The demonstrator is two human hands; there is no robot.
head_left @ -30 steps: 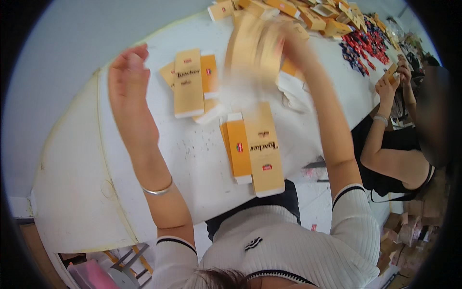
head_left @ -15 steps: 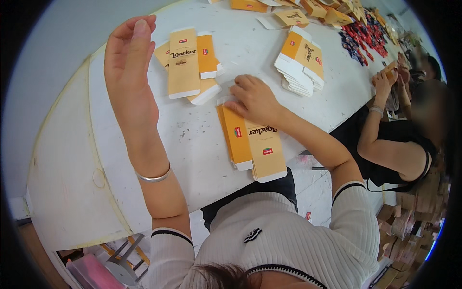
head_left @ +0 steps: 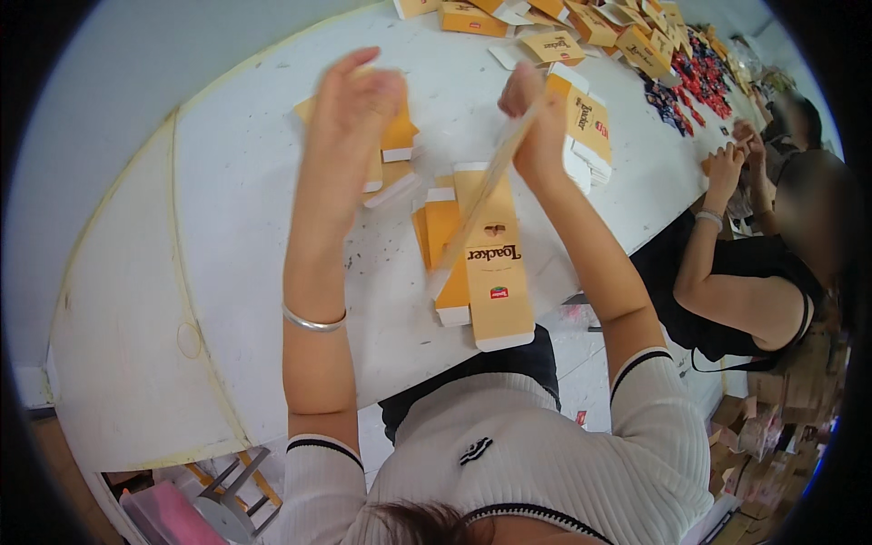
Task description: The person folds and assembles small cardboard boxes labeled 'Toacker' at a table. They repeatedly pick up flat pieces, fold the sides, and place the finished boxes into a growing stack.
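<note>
My right hand (head_left: 538, 127) is raised at the right and grips the upper end of a flat, folded carton (head_left: 490, 186). That carton is nearly edge-on, slanted and blurred, above a stack of flat cream and orange cartons (head_left: 500, 259) near the table's front edge. Over a pile of cartons (head_left: 397, 136) on the left, my left hand (head_left: 350, 113) is lifted and partly smeared by motion. Its fingers look apart, with nothing seen in them. The left forearm and hand hide part of that pile. Beside my right hand lies another stack of flat cartons (head_left: 589, 127).
The white table (head_left: 254, 272) bears a heap of opened-out cartons (head_left: 595, 27) at the far right. Close to it lie many small red and dark blue wrapped pieces (head_left: 699, 77). On the right a co-worker's hands (head_left: 736, 150) hold an orange item.
My right hand has lifted a carton off the near stack and risen away. My left hand has moved right and slightly down, over the left pile.
</note>
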